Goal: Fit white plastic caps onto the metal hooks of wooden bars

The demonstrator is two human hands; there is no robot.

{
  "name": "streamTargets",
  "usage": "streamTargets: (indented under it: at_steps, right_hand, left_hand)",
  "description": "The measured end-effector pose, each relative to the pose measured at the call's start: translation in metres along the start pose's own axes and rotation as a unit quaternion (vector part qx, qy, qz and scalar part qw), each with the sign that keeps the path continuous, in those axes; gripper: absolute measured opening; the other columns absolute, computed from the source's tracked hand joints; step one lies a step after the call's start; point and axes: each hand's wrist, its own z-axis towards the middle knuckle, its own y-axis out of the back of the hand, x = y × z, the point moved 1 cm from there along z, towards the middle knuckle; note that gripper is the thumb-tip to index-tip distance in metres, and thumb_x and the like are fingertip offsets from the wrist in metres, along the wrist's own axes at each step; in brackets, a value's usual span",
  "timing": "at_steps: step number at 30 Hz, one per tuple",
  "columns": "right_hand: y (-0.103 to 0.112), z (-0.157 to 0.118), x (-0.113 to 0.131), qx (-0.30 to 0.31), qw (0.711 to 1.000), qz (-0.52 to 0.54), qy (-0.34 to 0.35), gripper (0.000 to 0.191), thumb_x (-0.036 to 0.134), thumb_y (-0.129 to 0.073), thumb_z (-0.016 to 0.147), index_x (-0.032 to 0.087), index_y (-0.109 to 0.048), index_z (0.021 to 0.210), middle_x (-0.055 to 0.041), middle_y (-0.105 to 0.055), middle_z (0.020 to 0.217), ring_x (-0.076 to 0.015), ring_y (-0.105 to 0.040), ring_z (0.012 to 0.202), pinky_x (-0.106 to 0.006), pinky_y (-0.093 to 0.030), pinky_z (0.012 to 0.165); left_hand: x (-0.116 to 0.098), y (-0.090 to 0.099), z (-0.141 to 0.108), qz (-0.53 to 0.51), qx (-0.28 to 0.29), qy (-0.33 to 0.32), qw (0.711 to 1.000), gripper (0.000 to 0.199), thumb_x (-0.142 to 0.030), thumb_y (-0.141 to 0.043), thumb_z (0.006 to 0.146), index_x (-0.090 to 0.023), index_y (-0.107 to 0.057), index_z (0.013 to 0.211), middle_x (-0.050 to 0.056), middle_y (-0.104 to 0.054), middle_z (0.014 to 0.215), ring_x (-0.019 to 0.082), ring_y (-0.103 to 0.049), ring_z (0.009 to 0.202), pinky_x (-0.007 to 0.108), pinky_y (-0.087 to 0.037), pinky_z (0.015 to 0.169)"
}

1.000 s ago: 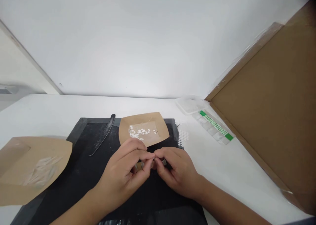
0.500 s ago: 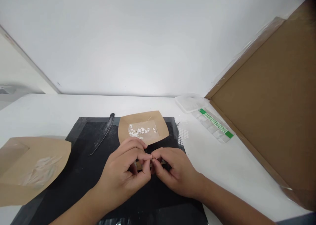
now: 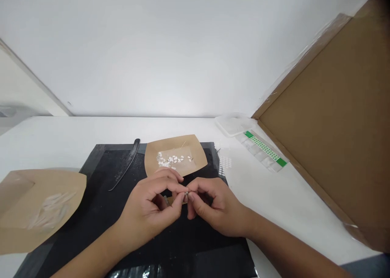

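Over the middle of a black mat (image 3: 183, 253), my left hand (image 3: 155, 200) and my right hand (image 3: 213, 205) meet fingertip to fingertip. Both pinch a tiny shiny piece (image 3: 186, 193) between thumb and forefinger; its shape is too small to tell. Beneath the hands lies a small brown object, mostly hidden by the fingers. Just beyond them, a brown paper tray (image 3: 199, 156) bears many small white oval pieces (image 3: 170, 160) on a clear sheet.
A dark curved file (image 3: 129, 164) lies on the mat. At left is a larger paper tray (image 3: 73, 184) with clear packets (image 3: 50, 211). To the right are white oval stickers (image 3: 225, 163), a clear case with a green-edged label (image 3: 265, 150), and a tall cardboard panel (image 3: 335, 127).
My fingertips have shifted slightly, and the tiny piece between them shows more clearly. The whole view has moved a little.
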Motion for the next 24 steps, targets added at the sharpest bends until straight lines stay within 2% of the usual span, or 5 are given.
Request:
streamTargets:
  at_steps: [5,11,16,21,24]
  right_hand:
    - [-0.0001,0.0004,-0.0006,0.003,1.0,0.021,-0.014,0.025,0.032,-0.054,0.108,0.019,-0.07,0.094,-0.0002,-0.075,0.071,-0.0121,-0.059,0.059,-0.022,-0.045,0.058]
    - [-0.001,0.0008,0.0002,-0.003,0.999,0.014,-0.033,0.023,0.03,-0.054,0.107,0.019,-0.07,0.094,-0.0003,-0.076,0.074,-0.0128,-0.064,0.063,-0.022,-0.048,0.062]
    - [-0.0013,0.0008,0.0017,-0.013,0.999,-0.004,-0.046,0.023,0.027,-0.055,0.107,0.02,-0.069,0.09,0.0009,-0.075,0.074,-0.0122,-0.065,0.063,-0.021,-0.048,0.059]
    - [-0.0007,0.001,0.0016,-0.02,0.999,-0.013,-0.04,0.017,0.021,-0.057,0.104,0.02,-0.069,0.093,0.0023,-0.075,0.073,-0.0118,-0.067,0.064,-0.02,-0.047,0.058]
    - [0.0001,0.0016,0.0021,-0.02,0.999,-0.016,-0.029,0.017,0.018,-0.057,0.103,0.019,-0.069,0.092,0.0032,-0.075,0.073,-0.011,-0.067,0.064,-0.019,-0.048,0.06]
  left_hand:
    - [-0.0012,0.0005,0.0006,0.023,0.003,-0.008,1.0,0.019,-0.01,-0.07,0.09,-0.02,-0.084,0.098,0.009,-0.073,0.09,0.024,-0.075,0.099,0.011,-0.054,0.04]
    - [-0.0004,0.0014,-0.0006,0.13,-0.027,-0.089,0.987,0.016,-0.009,-0.072,0.09,-0.02,-0.082,0.097,0.009,-0.074,0.09,0.024,-0.074,0.102,0.01,-0.054,0.043]
    - [-0.0021,-0.0001,-0.0023,0.201,-0.046,-0.133,0.969,0.012,-0.012,-0.074,0.094,-0.022,-0.079,0.099,0.006,-0.076,0.088,0.023,-0.074,0.107,0.02,-0.067,0.063]
    - [-0.0061,-0.0008,-0.0022,0.235,-0.05,-0.134,0.961,0.01,-0.012,-0.073,0.095,-0.021,-0.076,0.098,0.007,-0.076,0.092,0.023,-0.074,0.107,0.016,-0.063,0.054]
    - [-0.0076,-0.0008,-0.0006,0.254,-0.043,-0.159,0.953,0.012,-0.011,-0.072,0.095,-0.021,-0.076,0.099,0.007,-0.075,0.092,0.023,-0.074,0.105,0.019,-0.065,0.058]
